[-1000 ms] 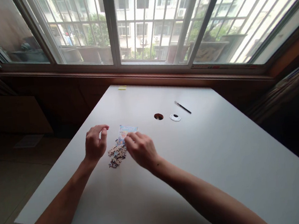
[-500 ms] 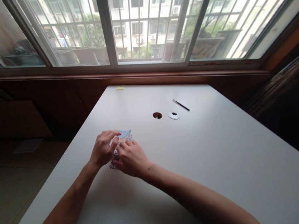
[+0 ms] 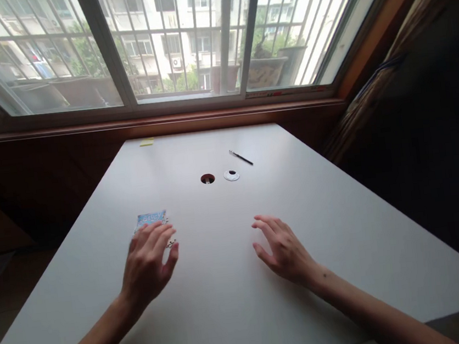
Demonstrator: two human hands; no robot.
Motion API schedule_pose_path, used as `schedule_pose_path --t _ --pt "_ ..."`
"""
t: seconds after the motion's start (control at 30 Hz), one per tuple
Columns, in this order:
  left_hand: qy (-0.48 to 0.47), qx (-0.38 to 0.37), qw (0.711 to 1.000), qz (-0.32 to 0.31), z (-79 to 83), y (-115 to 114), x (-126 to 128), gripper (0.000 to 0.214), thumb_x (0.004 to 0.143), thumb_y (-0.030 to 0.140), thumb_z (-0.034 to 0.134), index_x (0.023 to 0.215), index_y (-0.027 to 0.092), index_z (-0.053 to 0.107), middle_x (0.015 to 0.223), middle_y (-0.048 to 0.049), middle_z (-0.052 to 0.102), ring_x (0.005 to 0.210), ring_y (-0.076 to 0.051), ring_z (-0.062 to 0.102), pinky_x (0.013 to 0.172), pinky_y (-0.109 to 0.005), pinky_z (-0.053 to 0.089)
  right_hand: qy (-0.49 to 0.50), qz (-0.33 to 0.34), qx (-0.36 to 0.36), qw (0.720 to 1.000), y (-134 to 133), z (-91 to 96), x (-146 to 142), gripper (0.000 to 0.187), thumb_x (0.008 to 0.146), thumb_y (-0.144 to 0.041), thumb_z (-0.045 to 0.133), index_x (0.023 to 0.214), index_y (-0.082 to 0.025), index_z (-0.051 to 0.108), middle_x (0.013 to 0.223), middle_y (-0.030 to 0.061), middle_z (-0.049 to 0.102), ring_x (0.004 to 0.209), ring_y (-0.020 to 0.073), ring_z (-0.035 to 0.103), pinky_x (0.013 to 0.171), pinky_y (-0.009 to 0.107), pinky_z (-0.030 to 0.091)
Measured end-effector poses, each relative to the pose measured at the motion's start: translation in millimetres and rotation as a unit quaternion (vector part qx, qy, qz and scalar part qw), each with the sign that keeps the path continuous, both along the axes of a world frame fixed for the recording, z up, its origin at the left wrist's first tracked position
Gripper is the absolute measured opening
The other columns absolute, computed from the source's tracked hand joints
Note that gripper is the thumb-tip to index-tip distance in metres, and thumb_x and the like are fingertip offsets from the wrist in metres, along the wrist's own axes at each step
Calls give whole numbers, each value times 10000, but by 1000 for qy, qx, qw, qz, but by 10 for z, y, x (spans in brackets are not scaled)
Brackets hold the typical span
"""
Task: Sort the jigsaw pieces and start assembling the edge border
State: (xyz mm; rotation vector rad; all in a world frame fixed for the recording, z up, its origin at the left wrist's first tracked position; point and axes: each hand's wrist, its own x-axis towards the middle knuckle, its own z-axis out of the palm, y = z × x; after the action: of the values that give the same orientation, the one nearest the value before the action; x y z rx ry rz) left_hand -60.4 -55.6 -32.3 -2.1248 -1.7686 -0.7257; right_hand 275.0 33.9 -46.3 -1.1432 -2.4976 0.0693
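Since the earlier frame in the head view, the hands have parted; the right hand [image 3: 277, 244] has drawn off to the right, and the whole scene has swung leftward as the camera turned. Its thumb stands away from the lightly bent fingers, and nothing shows between them; the left hand [image 3: 150, 261] has its fingers spread and thumb apart, over the near part of a blue printed sheet [image 3: 152, 217]; a few puzzle pieces [image 3: 172, 243] peep out beside that thumb, though whether the palm touches the rest cannot be told.

As I judge it, a sideways drag of the left hand could scatter the loose pieces or push some under the sheet; the hand also blocks sight of them, so one might stray unnoticed.

White and smooth, the table [image 3: 212, 312] bears a pen [image 3: 241, 157], a pale ring [image 3: 228, 179] just beside a round hole [image 3: 207, 179], and a yellow slip [image 3: 147, 141] near the far edge; beyond the wooden ledge [image 3: 157, 121] stand a barred window [image 3: 124, 90], plant pots and a pale building.
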Motion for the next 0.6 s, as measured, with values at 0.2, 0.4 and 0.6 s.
schedule_pose_path --t 0.2,0.4,0.6 --pt "57 -126 989 -58 -106 85 859 738 975 545 438 1569 130 300 1630 -142 309 1514 -343 253 1230 -540 177 -68 -21 12 997 111 30 -38 724 946 -466 465 1548 -91 319 1667 154 180 1545 330 111 1232 528 200" --pt "72 -189 978 -51 -515 243 1005 871 956 679 337 1602 115 187 1657 -144 209 1535 -327 210 1244 -538 102 -153 -25 -83 984 183 -286 -52 862 940 -629 386 1590 -83 238 1660 168 146 1544 329 134 1241 556 142" --pt "63 -199 977 -51 -480 236 1000 886 956 673 342 1615 129 109 1663 -141 174 1539 -332 195 1248 -544 86 -135 -18 -73 988 163 -290 -43 852 939 -603 412 1583 -69 252 1654 178 148 1540 340 144 1237 578 152"
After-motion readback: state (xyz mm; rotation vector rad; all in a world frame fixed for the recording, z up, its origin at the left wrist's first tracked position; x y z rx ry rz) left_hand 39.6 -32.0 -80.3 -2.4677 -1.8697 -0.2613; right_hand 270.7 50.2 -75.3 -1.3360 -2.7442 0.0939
